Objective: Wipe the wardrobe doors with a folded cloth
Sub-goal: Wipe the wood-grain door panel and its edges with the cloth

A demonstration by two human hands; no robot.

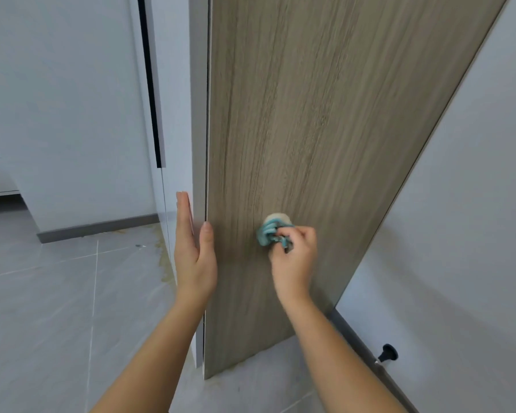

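Note:
A tall door (310,114) with a grey-brown wood-grain face stands swung out in front of me, reaching down to the floor. My right hand (295,257) grips a folded teal and cream cloth (273,231) and presses it against the lower part of that wood-grain face. My left hand (192,248) holds the door's left edge: straight fingers lie flat on the white outer side, and the thumb rests on the wood-grain side.
White wardrobe fronts (72,99) with a black vertical handle strip (152,93) stand to the left. Grey floor tiles (57,308) lie below, stained near the wardrobe base. A white wall (474,204) is on the right, with a black door stopper (388,352) by the skirting.

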